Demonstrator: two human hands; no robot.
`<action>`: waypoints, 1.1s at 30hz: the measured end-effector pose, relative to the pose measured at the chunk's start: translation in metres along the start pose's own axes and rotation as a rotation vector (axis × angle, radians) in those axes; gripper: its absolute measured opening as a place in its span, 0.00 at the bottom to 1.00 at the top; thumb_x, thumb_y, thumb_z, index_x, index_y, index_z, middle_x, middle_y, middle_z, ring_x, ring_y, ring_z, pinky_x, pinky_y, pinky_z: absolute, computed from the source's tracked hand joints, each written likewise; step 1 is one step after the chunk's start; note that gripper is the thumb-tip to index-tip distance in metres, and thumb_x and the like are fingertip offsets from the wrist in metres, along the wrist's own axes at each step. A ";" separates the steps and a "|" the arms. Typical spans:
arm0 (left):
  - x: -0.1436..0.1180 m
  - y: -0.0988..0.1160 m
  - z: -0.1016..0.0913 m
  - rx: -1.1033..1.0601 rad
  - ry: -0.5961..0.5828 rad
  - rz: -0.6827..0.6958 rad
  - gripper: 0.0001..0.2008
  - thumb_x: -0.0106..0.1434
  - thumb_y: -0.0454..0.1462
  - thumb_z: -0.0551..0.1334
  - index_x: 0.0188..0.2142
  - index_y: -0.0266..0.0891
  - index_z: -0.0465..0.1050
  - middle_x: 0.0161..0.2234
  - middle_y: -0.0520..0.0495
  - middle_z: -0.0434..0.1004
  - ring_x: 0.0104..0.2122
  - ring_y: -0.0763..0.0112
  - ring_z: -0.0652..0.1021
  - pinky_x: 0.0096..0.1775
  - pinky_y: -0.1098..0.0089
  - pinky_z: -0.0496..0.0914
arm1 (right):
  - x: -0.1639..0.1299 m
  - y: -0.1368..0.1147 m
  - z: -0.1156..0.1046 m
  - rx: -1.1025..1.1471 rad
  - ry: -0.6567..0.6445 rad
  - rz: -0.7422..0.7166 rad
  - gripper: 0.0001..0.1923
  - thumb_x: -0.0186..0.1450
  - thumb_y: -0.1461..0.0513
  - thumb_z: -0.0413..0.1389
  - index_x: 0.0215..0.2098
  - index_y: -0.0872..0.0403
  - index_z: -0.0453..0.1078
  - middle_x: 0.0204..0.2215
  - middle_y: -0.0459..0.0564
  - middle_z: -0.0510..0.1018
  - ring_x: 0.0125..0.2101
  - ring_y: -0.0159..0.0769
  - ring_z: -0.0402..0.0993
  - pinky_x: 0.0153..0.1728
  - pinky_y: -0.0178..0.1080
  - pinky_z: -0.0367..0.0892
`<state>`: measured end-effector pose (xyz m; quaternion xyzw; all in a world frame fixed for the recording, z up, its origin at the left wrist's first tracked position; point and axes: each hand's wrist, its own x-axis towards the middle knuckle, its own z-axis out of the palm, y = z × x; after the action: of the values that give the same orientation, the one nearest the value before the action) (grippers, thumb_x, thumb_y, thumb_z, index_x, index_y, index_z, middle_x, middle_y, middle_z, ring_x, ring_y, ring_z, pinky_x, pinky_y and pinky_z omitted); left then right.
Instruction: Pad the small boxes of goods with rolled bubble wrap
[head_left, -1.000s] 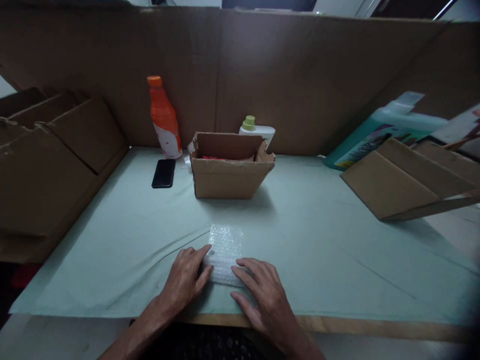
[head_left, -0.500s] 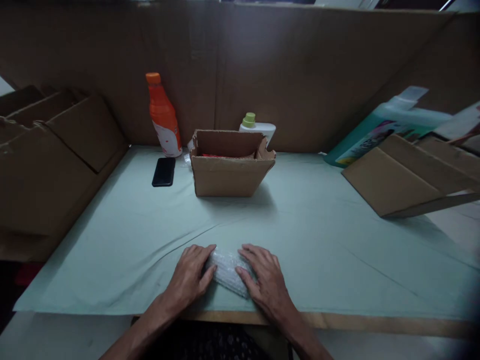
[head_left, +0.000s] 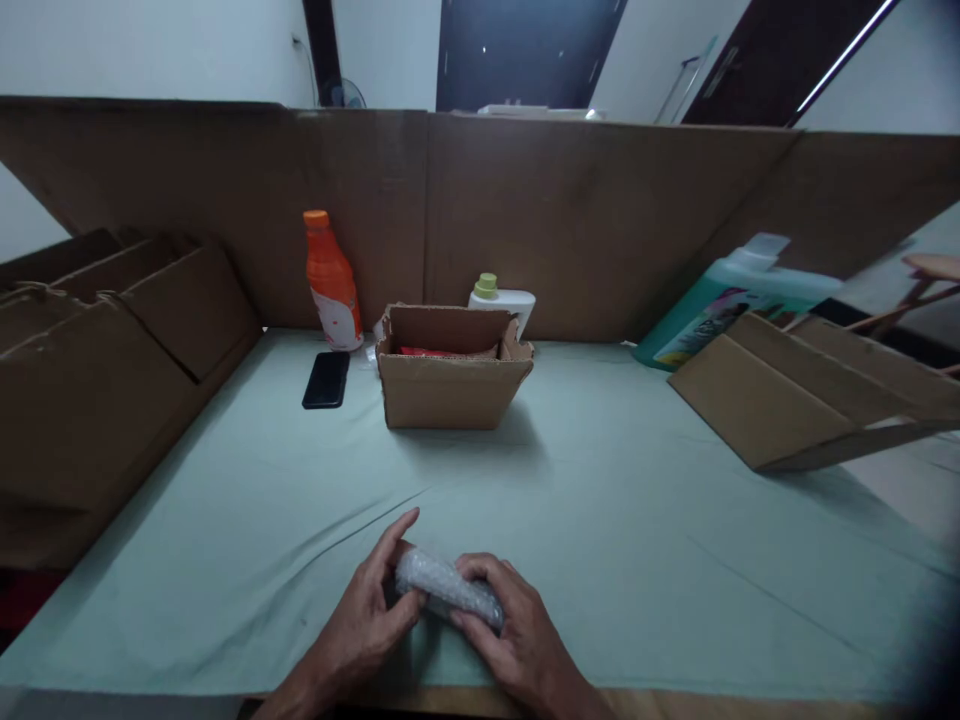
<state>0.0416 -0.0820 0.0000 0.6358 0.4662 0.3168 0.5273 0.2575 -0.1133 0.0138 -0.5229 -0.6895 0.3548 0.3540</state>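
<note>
A bundle of bubble wrap [head_left: 448, 588] is held between my two hands close to the table's front edge. What it may enclose cannot be made out. My left hand [head_left: 375, 600] grips its left end, thumb in front and index finger stretched up along the far side. Around the right end, the thumb and fingers of my right hand [head_left: 514, 620] are closed. Beyond the hands stands an open cardboard box [head_left: 442, 395] with something red [head_left: 427, 352] inside.
A black phone [head_left: 325, 380] lies near an orange bottle [head_left: 334, 285]. Behind the box is a white bottle with a green cap [head_left: 487, 287]. To the right, a teal jug [head_left: 720, 300] stands behind a tilted carton [head_left: 772, 400]. Large cardboard [head_left: 112, 380] flanks the left side; cardboard panels wall the back.
The view has tilted up, showing the room behind the panels. My hands have shifted from resting on the flat bubble wrap to gripping it at both ends, and it looks turned or lifted.
</note>
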 end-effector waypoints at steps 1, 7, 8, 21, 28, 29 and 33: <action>0.000 0.003 0.002 -0.001 0.002 0.000 0.35 0.63 0.38 0.57 0.69 0.38 0.52 0.42 0.44 0.76 0.39 0.66 0.78 0.43 0.65 0.74 | 0.001 -0.001 -0.004 0.040 -0.011 0.037 0.20 0.61 0.63 0.59 0.52 0.50 0.68 0.45 0.52 0.80 0.44 0.42 0.78 0.46 0.41 0.72; 0.020 0.013 -0.014 0.315 -0.153 0.214 0.38 0.62 0.41 0.64 0.69 0.47 0.53 0.49 0.42 0.77 0.46 0.60 0.79 0.48 0.62 0.75 | 0.014 -0.007 -0.037 0.007 -0.106 0.121 0.10 0.62 0.60 0.59 0.43 0.50 0.76 0.36 0.49 0.83 0.38 0.42 0.80 0.42 0.40 0.74; 0.032 0.021 -0.023 0.397 -0.149 0.312 0.40 0.61 0.42 0.66 0.69 0.48 0.52 0.54 0.40 0.75 0.50 0.57 0.77 0.50 0.59 0.74 | 0.018 -0.008 -0.044 -0.035 -0.103 0.099 0.07 0.63 0.59 0.59 0.38 0.50 0.77 0.34 0.48 0.83 0.36 0.42 0.80 0.40 0.40 0.74; 0.161 0.082 -0.093 0.890 0.465 0.744 0.10 0.60 0.26 0.59 0.37 0.40 0.75 0.67 0.41 0.56 0.68 0.47 0.57 0.62 0.44 0.61 | 0.118 -0.050 -0.191 -0.456 0.534 -0.349 0.07 0.67 0.54 0.60 0.42 0.42 0.77 0.40 0.46 0.81 0.41 0.39 0.78 0.44 0.41 0.73; 0.157 0.072 -0.087 0.749 0.456 0.736 0.13 0.59 0.26 0.58 0.40 0.40 0.74 0.70 0.40 0.48 0.67 0.48 0.59 0.60 0.47 0.65 | 0.252 -0.059 -0.158 -0.614 -0.081 -0.347 0.05 0.65 0.60 0.60 0.38 0.50 0.78 0.34 0.45 0.83 0.31 0.35 0.76 0.29 0.35 0.66; 0.159 0.073 -0.088 0.735 0.452 0.736 0.12 0.59 0.26 0.59 0.40 0.40 0.74 0.70 0.39 0.49 0.67 0.48 0.60 0.60 0.47 0.65 | 0.267 -0.057 -0.147 -0.692 -0.215 -0.307 0.05 0.64 0.62 0.60 0.36 0.50 0.79 0.32 0.45 0.83 0.31 0.36 0.76 0.29 0.35 0.64; 0.164 0.076 -0.089 0.702 0.447 0.745 0.11 0.57 0.26 0.60 0.38 0.38 0.74 0.67 0.35 0.56 0.64 0.47 0.65 0.57 0.49 0.67 | 0.297 -0.062 -0.116 -1.026 -0.551 -0.143 0.10 0.65 0.65 0.55 0.31 0.54 0.79 0.27 0.51 0.82 0.26 0.37 0.75 0.25 0.37 0.56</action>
<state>0.0419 0.1023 0.0806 0.8124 0.3880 0.4346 0.0245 0.2677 0.1766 0.1592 -0.4680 -0.8733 0.0738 -0.1137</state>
